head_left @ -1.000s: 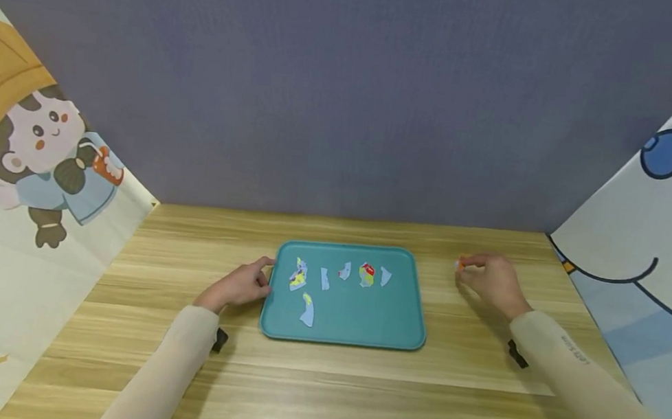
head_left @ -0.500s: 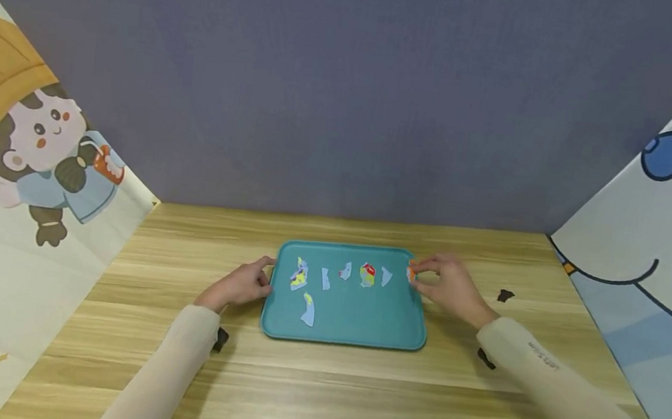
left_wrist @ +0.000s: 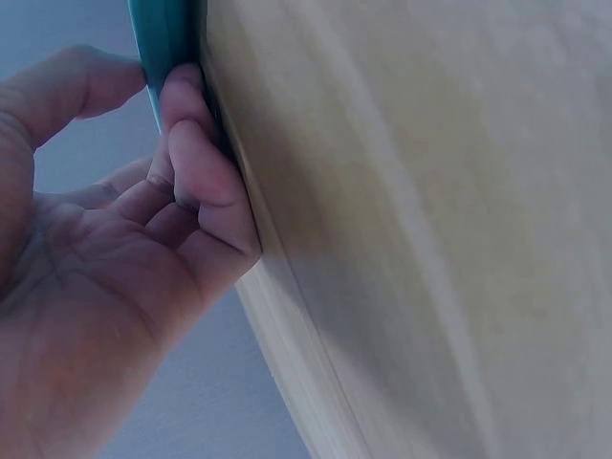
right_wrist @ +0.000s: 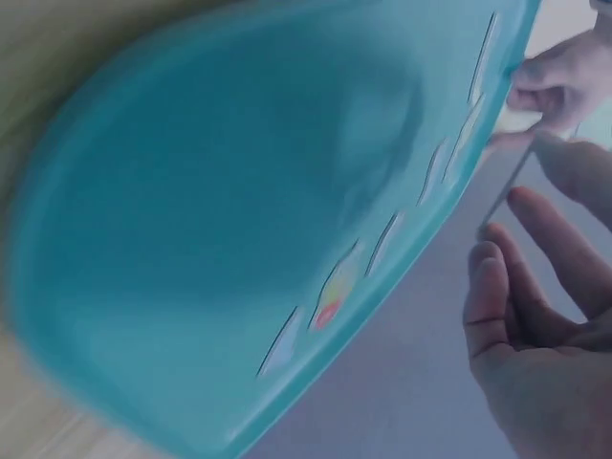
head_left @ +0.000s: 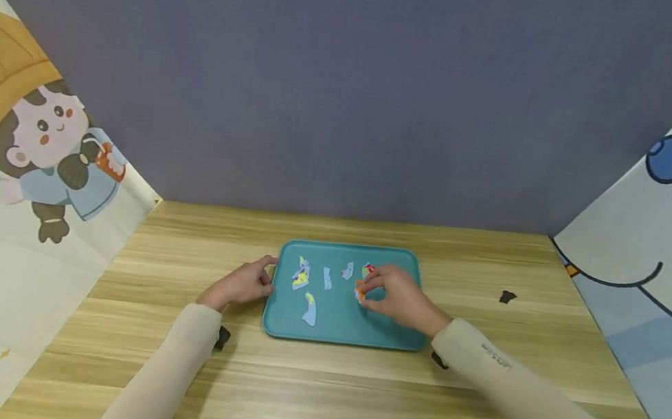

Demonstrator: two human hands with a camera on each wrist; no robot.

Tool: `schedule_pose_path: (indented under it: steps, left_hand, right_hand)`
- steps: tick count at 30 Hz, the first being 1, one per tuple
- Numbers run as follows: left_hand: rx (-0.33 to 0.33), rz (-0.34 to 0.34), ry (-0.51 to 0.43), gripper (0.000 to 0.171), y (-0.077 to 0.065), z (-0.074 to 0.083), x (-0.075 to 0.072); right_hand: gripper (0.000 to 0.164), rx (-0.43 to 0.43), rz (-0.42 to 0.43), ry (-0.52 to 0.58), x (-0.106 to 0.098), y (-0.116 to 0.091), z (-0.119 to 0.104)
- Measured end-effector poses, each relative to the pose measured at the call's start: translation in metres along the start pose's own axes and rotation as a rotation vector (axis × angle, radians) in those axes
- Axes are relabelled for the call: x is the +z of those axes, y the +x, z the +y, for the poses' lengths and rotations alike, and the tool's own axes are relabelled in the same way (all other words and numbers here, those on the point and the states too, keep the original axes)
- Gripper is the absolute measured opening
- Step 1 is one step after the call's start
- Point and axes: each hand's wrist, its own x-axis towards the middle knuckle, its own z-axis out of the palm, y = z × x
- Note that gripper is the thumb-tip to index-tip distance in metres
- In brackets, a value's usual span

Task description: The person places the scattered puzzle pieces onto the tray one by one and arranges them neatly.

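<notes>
A teal tray (head_left: 334, 330) lies on the wooden table. My left hand (head_left: 243, 286) grips its left rim, thumb (left_wrist: 105, 81) at the edge and the other fingers curled against the side. Over the tray's right half, my right hand (head_left: 401, 301) pinches a flat, irregular orange-and-white piece (head_left: 359, 291), which shows edge-on in the right wrist view. Just behind it lies a red and yellow piece (head_left: 368, 268), partly covered. Further left on the tray are a yellow and purple piece (head_left: 301, 276), a curved pale piece (head_left: 309, 309), a narrow strip (head_left: 327, 278) and a small pale piece (head_left: 348, 270).
A small dark scrap (head_left: 508, 297) lies on the table (head_left: 314, 400) right of the tray. Dark wrist mounts show below both wrists. A grey-blue wall (head_left: 348, 100) stands behind the table, with printed cartoon panels at either side.
My right hand has carried the orange-and-white piece leftward from the table to over the tray. The dark scrap has come into sight. My left hand has stayed at the tray's rim.
</notes>
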Motion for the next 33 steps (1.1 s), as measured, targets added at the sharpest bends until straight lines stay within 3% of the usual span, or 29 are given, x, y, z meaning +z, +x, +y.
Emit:
schedule_pose_path:
  steps: [10,26,33]
  left_hand:
    - [-0.008,0.006,0.003,0.061,0.0,0.0,0.0]
    - [-0.004,0.009,-0.007,0.061,-0.001,0.002,0.001]
    - [0.0,0.015,-0.001,0.062,-0.001,-0.001,0.001]
  right_hand:
    - [0.014,-0.066,-0.189,-0.03,0.034,0.015,-0.029]
    - [0.014,-0.028,-0.153,-0.026,0.053,0.017,-0.027]
    - [0.026,-0.01,-0.14,-0.004,0.049,0.015,-0.023]
